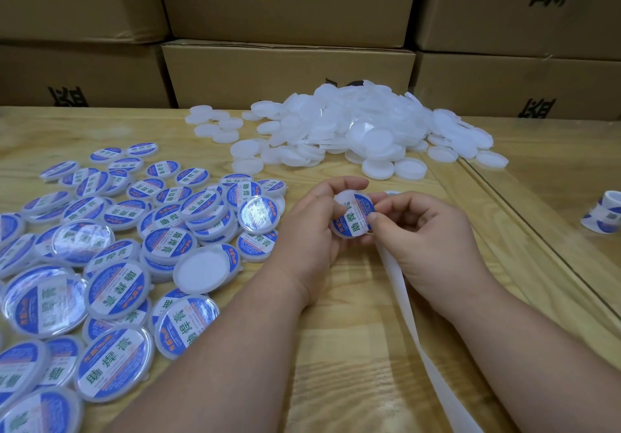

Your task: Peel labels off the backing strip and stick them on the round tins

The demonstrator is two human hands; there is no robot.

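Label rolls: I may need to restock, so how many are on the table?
1. A label roll sits at the table's right edge, partly cut off by the frame. Others may lie out of view. The spent backing strip trails from the right hand.

Even, soft overhead light was bright, glare flared on the labelled tins, shadows stayed faint, and edges bowed with wide-angle distortion.

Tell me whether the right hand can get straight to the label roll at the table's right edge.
Probably not yet: the right hand is busy pressing the blue label onto the round white plastic tin. The path to the blue-and-white label roll looks unobstructed.
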